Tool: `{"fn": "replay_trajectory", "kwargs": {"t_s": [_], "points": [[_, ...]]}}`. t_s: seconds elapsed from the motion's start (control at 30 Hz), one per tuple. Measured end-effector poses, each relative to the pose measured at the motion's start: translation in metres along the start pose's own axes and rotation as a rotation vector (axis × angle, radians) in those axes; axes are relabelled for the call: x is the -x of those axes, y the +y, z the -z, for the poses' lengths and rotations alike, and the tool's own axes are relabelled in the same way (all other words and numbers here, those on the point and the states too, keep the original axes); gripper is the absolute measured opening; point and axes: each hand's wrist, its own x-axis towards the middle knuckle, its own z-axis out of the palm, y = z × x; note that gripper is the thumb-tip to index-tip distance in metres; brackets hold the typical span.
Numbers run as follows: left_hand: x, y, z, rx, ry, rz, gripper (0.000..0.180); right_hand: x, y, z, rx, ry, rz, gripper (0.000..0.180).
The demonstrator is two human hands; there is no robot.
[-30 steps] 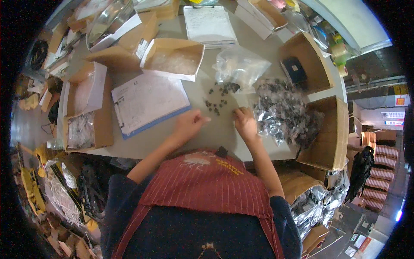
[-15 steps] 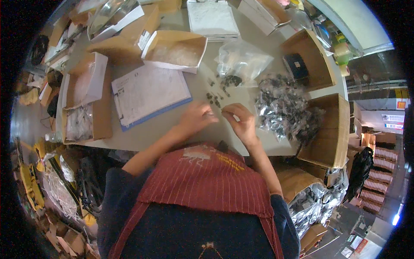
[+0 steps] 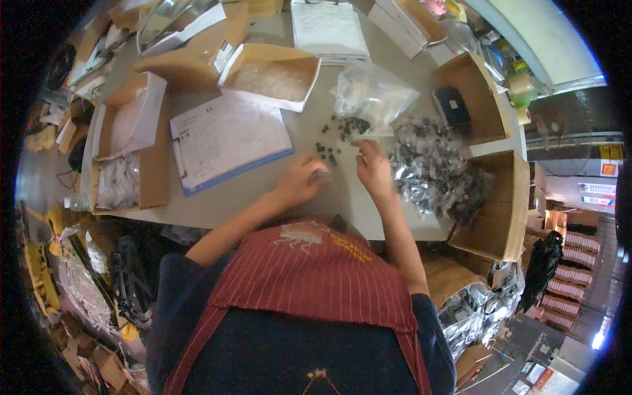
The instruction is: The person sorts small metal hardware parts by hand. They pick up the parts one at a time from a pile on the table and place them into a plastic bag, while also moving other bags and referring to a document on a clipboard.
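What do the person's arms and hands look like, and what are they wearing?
Both forearms are bare, and the left hand and right hand wear no gloves. Short dark blue sleeves stop near the elbows. A dark red apron with thin pale stripes covers the chest.

Even, bright overhead light on surface (image 3: 276, 191); soft shadows; strong fisheye bending near black rim; small parts slightly blurred.
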Motion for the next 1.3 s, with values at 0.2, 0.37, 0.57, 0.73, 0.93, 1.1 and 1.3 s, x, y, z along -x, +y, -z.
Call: {"fn": "replay_trajectory", "kwargs": {"t_s": [0.2,0.37,0.57,0.73,0.93,1.1,1.3], "points": [[0.002,0.006,-0.002,0.041,0.010,0.128,0.031,-0.013,0.038,-0.029,0.175,-0.106,0.038,0.034],[0.004,-0.007,-0.010,0.051,0.011,0.158,0.038,-0.022,0.024,-0.036,0.195,-0.126,0.096,0.034],[0.003,-0.007,-0.013,0.062,-0.063,0.173,0.040,-0.026,0.035,-0.035,0.196,-0.168,0.147,0.029],[0.004,-0.003,-0.009,0.091,-0.034,0.185,0.040,-0.016,-0.003,-0.006,0.041,-0.140,0.081,0.015],[0.004,-0.009,-0.017,0.167,0.016,0.160,0.034,0.012,-0.040,0.009,-0.303,-0.242,0.223,0.023],[0.007,-0.010,-0.017,0.187,-0.002,0.203,0.031,0.008,-0.031,0.006,-0.155,-0.131,-0.072,0.020],[0.008,0.000,-0.012,0.170,-0.013,0.248,0.030,0.017,-0.002,-0.027,0.179,-0.183,0.002,0.024]]}}
